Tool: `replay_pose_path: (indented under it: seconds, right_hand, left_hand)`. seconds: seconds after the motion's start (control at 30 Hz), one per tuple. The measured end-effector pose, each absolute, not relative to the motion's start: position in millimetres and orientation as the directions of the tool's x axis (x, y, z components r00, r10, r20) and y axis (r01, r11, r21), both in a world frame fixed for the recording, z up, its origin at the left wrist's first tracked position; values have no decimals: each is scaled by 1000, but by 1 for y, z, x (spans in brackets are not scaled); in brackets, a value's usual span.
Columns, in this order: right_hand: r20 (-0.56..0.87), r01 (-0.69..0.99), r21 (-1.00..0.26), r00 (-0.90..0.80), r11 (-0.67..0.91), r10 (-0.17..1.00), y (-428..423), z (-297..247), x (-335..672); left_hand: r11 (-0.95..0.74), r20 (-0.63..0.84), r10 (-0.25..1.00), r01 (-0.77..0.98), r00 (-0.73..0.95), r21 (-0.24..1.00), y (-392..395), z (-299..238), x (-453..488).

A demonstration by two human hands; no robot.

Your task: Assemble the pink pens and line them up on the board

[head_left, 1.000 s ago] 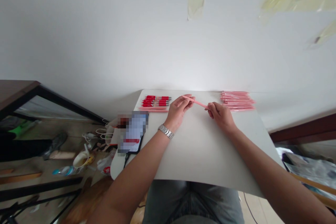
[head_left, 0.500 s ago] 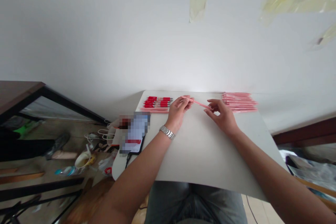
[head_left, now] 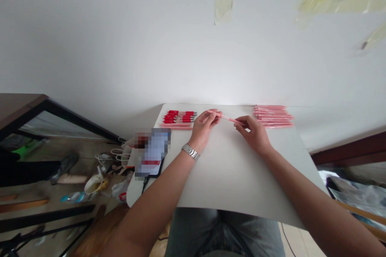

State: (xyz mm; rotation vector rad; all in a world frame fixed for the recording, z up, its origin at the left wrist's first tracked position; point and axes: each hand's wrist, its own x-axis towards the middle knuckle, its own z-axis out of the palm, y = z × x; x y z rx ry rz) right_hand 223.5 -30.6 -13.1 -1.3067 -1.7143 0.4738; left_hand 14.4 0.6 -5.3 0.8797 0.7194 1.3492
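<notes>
A slim pink pen (head_left: 226,117) is held between my two hands above the white table (head_left: 229,168). My left hand (head_left: 206,124), with a metal watch (head_left: 190,151) on its wrist, is closed on the pen's left end. The fingers of my right hand (head_left: 251,130) pinch its right end. A pale label with small marks shows on the barrel. Several red pens (head_left: 180,117) lie side by side left of my left hand, with a few pink pens (head_left: 176,127) just in front of them. Beyond my right hand is a pile of pink pens (head_left: 273,116).
A blurred-out phone (head_left: 155,152) with a cable lies at the table's left edge. The white wall (head_left: 193,48) rises right behind the table. On the floor at left are a bucket-like tub (head_left: 93,184), a plastic bottle (head_left: 74,197) and cords.
My right fingers have closed more firmly on the pen's right end. The pen has turned slightly, so its pale label now shows. The whole view has shifted a little.
</notes>
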Motion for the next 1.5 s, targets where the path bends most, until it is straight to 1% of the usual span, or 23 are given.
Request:
replay_pose_path:
  seconds: [0.2, 0.7, 0.8, 0.97, 1.13, 1.23, 1.5]
  right_hand:
    - [343, 544, -772, -77, 328, 936, -33, -8, 223]
    - [285, 574, -767, -98, 288, 954, -35, -6, 224]
    - [302, 557, -773, -99, 304, 948, -35, -7, 224]
    - [409, 526, -769, -30, 363, 912, -33, -11, 222]
    - [455, 528, -753, -15, 393, 891, -30, -14, 223]
    - [453, 526, -754, -19, 395, 891, -29, -13, 223]
    - [378, 500, -793, -44, 348, 925, -32, -8, 222]
  left_hand:
    - [12, 61, 991, -521, 122, 854, 0, -3, 15]
    - [39, 27, 992, -504, 124, 863, -1, 0, 14]
    - [23, 31, 994, -486, 101, 874, 0, -1, 14]
    - [17, 15, 998, -488, 62, 873, 2, -3, 12]
    - [33, -6, 998, -502, 55, 864, 3, -3, 12]
    - [39, -8, 998, -510, 63, 859, 2, -2, 12]
    - [35, 20, 995, -534, 97, 845, 0, 0, 11]
